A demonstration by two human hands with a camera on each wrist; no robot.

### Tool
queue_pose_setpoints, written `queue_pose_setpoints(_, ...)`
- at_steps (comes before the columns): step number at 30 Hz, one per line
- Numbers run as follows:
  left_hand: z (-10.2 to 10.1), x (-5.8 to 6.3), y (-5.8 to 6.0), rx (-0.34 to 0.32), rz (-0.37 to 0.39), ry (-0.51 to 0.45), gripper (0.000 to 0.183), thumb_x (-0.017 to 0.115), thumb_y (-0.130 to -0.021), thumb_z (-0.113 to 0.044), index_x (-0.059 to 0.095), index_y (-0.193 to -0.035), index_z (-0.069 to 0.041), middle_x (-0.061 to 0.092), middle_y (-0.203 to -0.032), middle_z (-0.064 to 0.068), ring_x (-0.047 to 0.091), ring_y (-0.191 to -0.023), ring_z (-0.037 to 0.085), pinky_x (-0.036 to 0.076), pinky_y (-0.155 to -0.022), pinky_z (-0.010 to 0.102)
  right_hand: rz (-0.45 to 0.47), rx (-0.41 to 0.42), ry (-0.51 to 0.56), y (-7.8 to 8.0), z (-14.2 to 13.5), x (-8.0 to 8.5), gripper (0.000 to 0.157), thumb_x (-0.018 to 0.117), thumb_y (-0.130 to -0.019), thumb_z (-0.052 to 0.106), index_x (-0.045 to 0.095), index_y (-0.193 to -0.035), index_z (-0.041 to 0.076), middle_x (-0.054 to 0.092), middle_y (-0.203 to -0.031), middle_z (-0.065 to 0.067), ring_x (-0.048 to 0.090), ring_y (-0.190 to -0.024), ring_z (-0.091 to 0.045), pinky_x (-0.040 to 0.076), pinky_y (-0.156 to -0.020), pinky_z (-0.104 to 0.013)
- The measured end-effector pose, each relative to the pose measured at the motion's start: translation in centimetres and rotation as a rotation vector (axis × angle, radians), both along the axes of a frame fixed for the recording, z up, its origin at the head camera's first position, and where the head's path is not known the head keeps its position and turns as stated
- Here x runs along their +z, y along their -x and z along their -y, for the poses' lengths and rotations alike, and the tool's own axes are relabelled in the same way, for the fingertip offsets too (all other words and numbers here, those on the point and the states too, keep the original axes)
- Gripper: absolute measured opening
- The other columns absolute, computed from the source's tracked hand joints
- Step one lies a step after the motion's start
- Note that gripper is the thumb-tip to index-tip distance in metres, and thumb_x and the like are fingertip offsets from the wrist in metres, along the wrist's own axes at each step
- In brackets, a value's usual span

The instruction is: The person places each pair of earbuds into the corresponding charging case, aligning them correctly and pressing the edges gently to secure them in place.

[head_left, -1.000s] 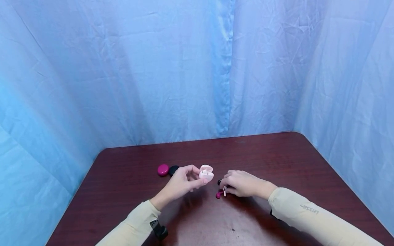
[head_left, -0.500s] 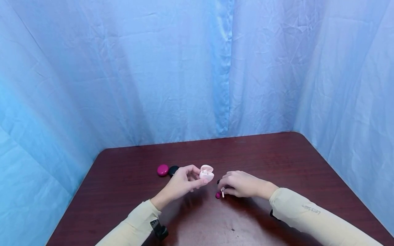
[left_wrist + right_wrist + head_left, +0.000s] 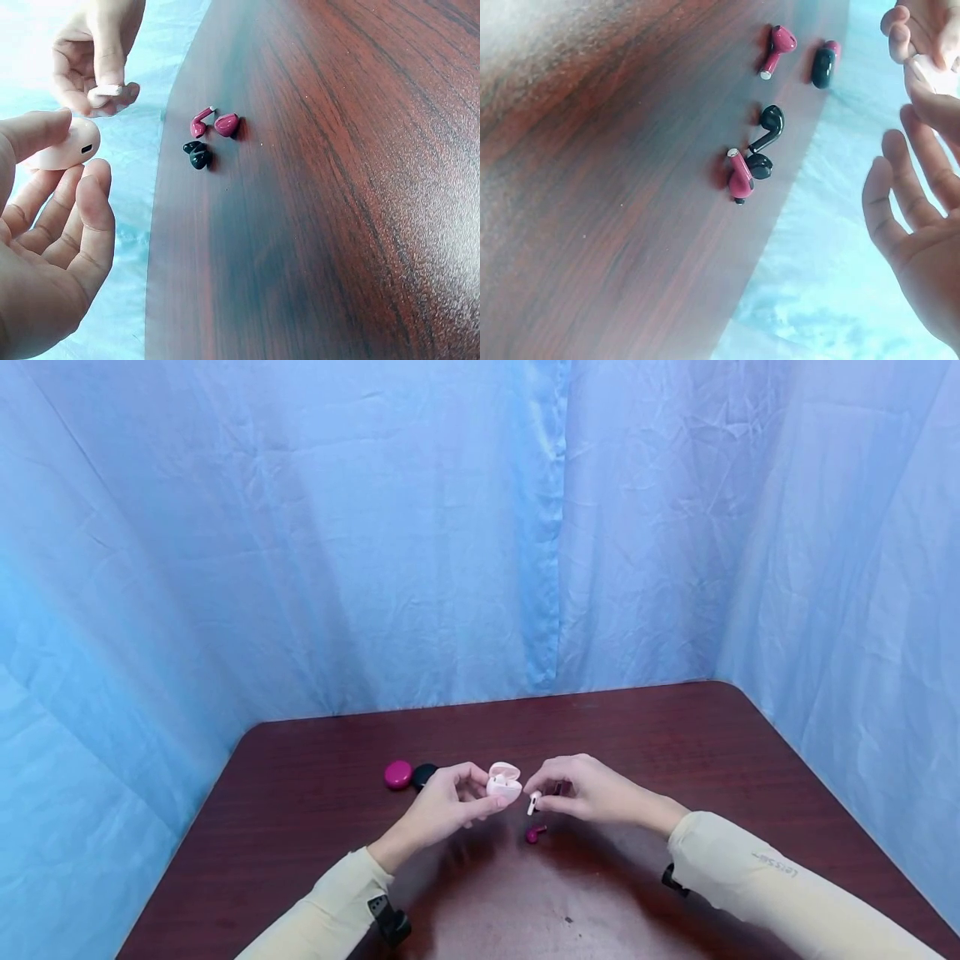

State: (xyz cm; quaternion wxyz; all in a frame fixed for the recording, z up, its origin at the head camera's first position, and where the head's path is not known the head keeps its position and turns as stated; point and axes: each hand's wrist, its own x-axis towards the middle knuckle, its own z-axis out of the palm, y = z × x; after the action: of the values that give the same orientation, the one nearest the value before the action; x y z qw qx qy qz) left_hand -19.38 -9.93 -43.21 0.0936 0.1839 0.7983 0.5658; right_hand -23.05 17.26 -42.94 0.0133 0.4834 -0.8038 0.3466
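My left hand point(image 3: 448, 802) holds a pale pink earbud case point(image 3: 504, 788) above the table, its lid raised. Something pale shows inside the case, perhaps an earbud. Just right of it, my right hand point(image 3: 588, 789) pinches a pale earbud point(image 3: 533, 802), stem pointing down, a small gap from the case. In the left wrist view that earbud point(image 3: 110, 90) sits at the right hand's fingertips. Below the hands lies a magenta earbud point(image 3: 534, 835). The right wrist view shows another magenta earbud point(image 3: 740, 180) against black earbuds point(image 3: 772, 121).
A round magenta case point(image 3: 397, 774) and a black case point(image 3: 423, 776) stand side by side behind the left hand, the black one partly covered by it. The dark red wooden table point(image 3: 645, 727) has light blue curtains point(image 3: 420, 543) around it.
My right hand has lifted from the tabletop and moved toward the case with the pale earbud. The magenta earbud it partly covered shows more fully. My left hand stays nearly still.
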Motion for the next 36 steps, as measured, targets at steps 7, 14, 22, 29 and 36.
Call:
queue_pose_setpoints(7,-0.2,-0.2,-0.1,0.0,0.011,0.01,0.032,0.081,-0.088,-0.029,0.065,-0.103,-0.007,0.068,-0.087,0.004,0.065,-0.075,0.041,0.057,-0.058,0.034,-0.018,-0.039,0.103,-0.1,0.2,0.2,0.017,0.076,-0.092,0.014,0.075,-0.109,0.015,0.071,-0.095,0.011,0.062,-0.075,-0.004,0.056,-0.059,-0.026)
queue_pose_setpoints(14,-0.2,-0.4,-0.2,0.012,0.012,0.011,0.028,0.08,-0.09,-0.023,0.064,-0.103,-0.004,0.067,-0.085,0.005,0.065,-0.07,0.031,0.058,-0.058,0.04,0.007,-0.087,0.154,-0.1,0.9,0.4,0.019,0.077,-0.092,0.013,0.073,-0.11,0.014,0.07,-0.093,0.011,0.064,-0.073,-0.004,0.057,-0.06,-0.028)
queue_pose_setpoints(22,-0.2,-0.1,-0.1,0.025,0.008,0.034,0.027,0.079,-0.09,-0.019,0.064,-0.105,-0.003,0.066,-0.087,0.006,0.065,-0.073,0.039,0.058,-0.059,0.038,0.003,-0.108,0.175,0.0,1.2,0.8,0.019,0.078,-0.091,0.013,0.074,-0.109,0.016,0.069,-0.091,0.011,0.064,-0.073,-0.006,0.057,-0.06,-0.031)
queue_pose_setpoints(29,-0.1,-0.1,-0.1,0.016,0.021,0.016,0.028,0.08,-0.09,-0.021,0.064,-0.105,-0.004,0.067,-0.087,0.004,0.066,-0.076,0.041,0.058,-0.059,0.038,-0.024,-0.123,0.174,-0.1,1.4,1.0,0.018,0.079,-0.09,0.013,0.076,-0.108,0.016,0.069,-0.091,0.012,0.064,-0.075,-0.006,0.057,-0.061,-0.027)
queue_pose_setpoints(36,-0.1,-0.2,0.0,0.014,0.021,0.022,0.025,0.078,-0.091,-0.017,0.064,-0.104,-0.002,0.066,-0.087,0.005,0.064,-0.076,0.044,0.057,-0.058,0.036,-0.043,-0.129,0.188,0.0,1.5,0.8,0.018,0.079,-0.09,0.014,0.076,-0.107,0.017,0.068,-0.089,0.012,0.063,-0.073,-0.005,0.055,-0.059,-0.026)
